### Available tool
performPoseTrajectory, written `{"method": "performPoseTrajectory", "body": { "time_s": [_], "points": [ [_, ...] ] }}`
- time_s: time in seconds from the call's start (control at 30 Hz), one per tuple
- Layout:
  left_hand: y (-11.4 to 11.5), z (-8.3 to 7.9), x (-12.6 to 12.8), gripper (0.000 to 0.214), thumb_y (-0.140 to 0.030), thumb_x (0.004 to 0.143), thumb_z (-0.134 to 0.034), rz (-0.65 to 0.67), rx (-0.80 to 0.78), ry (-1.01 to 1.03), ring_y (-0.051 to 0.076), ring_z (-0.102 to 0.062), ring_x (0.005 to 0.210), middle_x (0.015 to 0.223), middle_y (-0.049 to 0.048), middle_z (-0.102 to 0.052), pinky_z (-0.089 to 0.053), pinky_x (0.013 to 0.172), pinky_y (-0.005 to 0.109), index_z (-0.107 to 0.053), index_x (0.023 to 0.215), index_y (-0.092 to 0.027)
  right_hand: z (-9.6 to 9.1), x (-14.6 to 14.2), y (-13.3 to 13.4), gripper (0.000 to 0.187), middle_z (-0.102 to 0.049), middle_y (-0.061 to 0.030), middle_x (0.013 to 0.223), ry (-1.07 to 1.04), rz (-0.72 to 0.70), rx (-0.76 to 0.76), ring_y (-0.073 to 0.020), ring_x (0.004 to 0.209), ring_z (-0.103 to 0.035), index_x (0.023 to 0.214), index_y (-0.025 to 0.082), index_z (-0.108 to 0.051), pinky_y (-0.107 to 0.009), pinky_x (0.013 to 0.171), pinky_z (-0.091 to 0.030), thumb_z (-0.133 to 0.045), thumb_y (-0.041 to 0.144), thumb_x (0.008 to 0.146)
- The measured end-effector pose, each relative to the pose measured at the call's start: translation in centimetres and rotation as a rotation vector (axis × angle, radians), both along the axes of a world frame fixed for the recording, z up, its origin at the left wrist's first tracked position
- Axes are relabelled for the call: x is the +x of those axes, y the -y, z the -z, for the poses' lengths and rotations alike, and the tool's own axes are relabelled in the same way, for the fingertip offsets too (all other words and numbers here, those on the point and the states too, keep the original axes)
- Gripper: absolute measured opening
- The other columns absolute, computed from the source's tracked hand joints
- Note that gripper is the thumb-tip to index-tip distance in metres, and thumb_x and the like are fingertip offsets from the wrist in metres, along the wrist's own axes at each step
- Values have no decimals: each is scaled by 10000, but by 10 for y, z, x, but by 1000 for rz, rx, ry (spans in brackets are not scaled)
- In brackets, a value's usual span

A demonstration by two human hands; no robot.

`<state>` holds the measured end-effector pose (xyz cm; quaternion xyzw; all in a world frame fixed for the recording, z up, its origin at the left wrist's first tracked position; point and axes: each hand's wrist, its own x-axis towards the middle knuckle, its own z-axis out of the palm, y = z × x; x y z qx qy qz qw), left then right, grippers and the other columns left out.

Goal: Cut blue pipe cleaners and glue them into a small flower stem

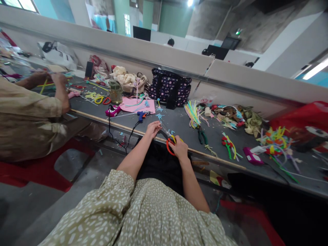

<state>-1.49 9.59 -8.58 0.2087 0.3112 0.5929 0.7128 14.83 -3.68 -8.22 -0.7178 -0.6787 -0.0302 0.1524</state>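
Note:
In my right hand (179,148) is a pair of scissors (166,131) with red and yellow handles, its blades pointing up and to the left over the table's front edge. My left hand (153,130) is closed in a pinch beside the blade tips; what its fingers hold is too small to make out. Light blue scraps (159,116) lie on the table just beyond the blades. Left of them a blue glue gun (140,116) rests near a pink sheet (151,106), its black cord hanging over the edge.
Behind stand a dark patterned bag (169,85) and a jar (115,93). Pipe cleaners (192,114) and green-handled pliers (202,136) lie to the right, with a purple box (253,156) farther along. A co-worker's hands (59,80) work at the far left.

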Motion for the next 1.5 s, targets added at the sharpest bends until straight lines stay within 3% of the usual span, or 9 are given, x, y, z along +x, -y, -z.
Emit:
{"method": "performPoseTrajectory", "body": {
  "time_s": [0.3, 0.8, 1.5],
  "points": [
    [3, -2, 0, 149, -7, 672, -685, 3, 16, 9, 56, -522, 455, 528, -19, -586, -539, 632, 229, -637, 778, -100, -18, -9, 9, 597, -699, -73, 919, -6, -8, -36, -263, 851, -681, 1094, 197, -449, -296, 652, -394, -550, 699, 786],
    [2, 0, 1, 162, -1, 659, -682, 12, 31, 21, 49, -520, 445, 538, -20, -591, -540, 618, 228, -630, 779, -96, -8, -5, 3, 442, -700, -35, 862, 5, 5, -28, -225, 798, -669, 1079, 231, -485, -276, 640, -344, -520, 612, 858],
    [3, -2, 0, 178, -13, 670, -722, 7, 3, 3, 44, -527, 454, 562, -11, -609, -552, 624, 229, -627, 794, -96, -4, 1, -3, 443, -705, -43, 828, -18, 11, -38, -220, 761, -656, 1065, 234, -549, -268, 629, -303, -472, 627, 874]
  ]
}}
